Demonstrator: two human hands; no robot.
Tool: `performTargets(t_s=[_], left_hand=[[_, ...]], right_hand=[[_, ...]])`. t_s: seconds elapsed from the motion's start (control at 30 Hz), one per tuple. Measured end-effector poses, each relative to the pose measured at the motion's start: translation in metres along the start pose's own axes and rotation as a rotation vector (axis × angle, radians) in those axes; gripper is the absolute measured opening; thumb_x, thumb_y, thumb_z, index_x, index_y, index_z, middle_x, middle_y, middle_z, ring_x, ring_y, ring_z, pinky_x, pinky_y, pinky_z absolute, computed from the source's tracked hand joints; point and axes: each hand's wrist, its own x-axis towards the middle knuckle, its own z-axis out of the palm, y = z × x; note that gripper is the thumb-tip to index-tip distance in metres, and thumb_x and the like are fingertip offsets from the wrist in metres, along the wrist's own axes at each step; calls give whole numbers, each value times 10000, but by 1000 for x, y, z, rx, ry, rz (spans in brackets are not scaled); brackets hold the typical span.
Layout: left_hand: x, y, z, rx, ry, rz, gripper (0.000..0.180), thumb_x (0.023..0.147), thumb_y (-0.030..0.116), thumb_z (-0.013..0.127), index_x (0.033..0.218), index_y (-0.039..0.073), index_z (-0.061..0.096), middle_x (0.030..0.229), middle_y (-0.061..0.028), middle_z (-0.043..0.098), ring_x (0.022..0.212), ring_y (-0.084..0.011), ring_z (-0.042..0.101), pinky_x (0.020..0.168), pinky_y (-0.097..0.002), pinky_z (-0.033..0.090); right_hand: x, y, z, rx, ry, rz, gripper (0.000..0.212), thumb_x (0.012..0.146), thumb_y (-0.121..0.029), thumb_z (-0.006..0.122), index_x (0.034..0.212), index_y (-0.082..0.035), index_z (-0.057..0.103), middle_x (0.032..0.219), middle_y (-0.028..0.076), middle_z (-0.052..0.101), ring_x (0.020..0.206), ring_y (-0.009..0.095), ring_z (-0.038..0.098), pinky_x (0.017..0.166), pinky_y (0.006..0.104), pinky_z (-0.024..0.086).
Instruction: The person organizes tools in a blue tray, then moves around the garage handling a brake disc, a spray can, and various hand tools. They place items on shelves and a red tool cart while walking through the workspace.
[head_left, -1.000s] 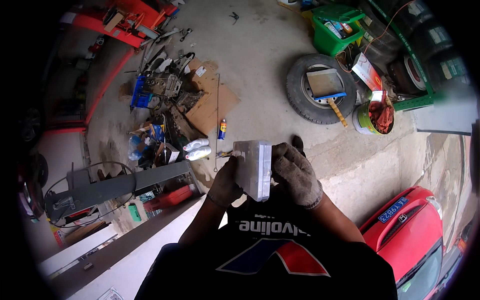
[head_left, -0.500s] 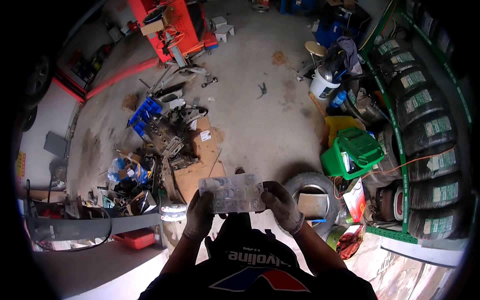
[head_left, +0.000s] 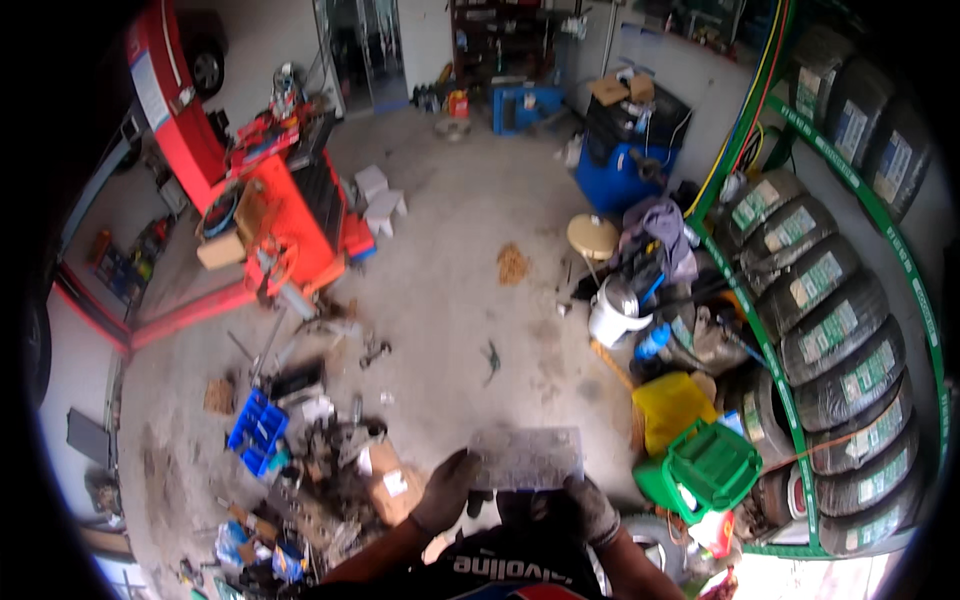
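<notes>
Between my two gloved hands is a clear plastic compartment box point(head_left: 527, 458), held level in front of my body. My left hand point(head_left: 447, 493) grips its left end, with the fingers bent round the edge. At the lower right corner, my right hand point(head_left: 592, 510) is closed on the box as well. Both hands wear greyish work gloves. Motion smears the picture, so what lies inside the compartments cannot be made out.
Car parts and a blue bin point(head_left: 257, 432) clutter the floor at left, near a red tool cart point(head_left: 290, 215). On the right stand a green lidded bin point(head_left: 705, 468), a white bucket point(head_left: 613, 318), a stool point(head_left: 593, 237) and a green rack point(head_left: 765, 350) of tyres.
The view has tilted up toward the far end of the garage. Within the picture, the box and both hands sit lower and further right. Both hands still hold the box.
</notes>
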Motion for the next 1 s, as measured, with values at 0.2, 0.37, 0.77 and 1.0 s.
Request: performTargets(t_s=[0.2, 0.37, 0.77, 1.0], left_hand=[[219, 73, -93, -35, -39, -147, 436, 1121, 350, 421, 1298, -32, 536, 804, -130, 679, 542, -175, 598, 514, -302, 484], [343, 58, -252, -4, 377, -61, 384, 1082, 349, 465, 1216, 14, 597, 791, -114, 689, 588, -190, 641, 539, -322, 531], [659, -17, -504, 297, 392, -903, 226, 981, 279, 642, 933, 60, 662, 740, -81, 676, 610, -210, 668, 526, -337, 534], [1011, 173, -717, 30, 450, -754, 249, 1002, 290, 619, 928, 53, 640, 728, -71, 668, 590, -189, 655, 504, -346, 514]], right_hand=[[272, -64, -9, 77, -43, 2, 361, 1002, -286, 615, 1213, 7, 593, 980, 137, 691, 677, 230, 661, 632, 353, 565], [476, -192, 54, -230, -36, 99, 303, 1047, -217, 533, 1186, 43, 602, 959, 146, 704, 768, 265, 708, 765, 371, 569], [995, -379, 88, -1525, -57, -913, 491, 832, -8, 760, 1263, 40, 530, 867, 106, 751, 754, 260, 742, 719, 395, 582], [1194, -514, 108, -23, 497, -299, 294, 999, -413, 630, 921, -134, 678, 639, 84, 634, 595, 250, 634, 643, 423, 544]])
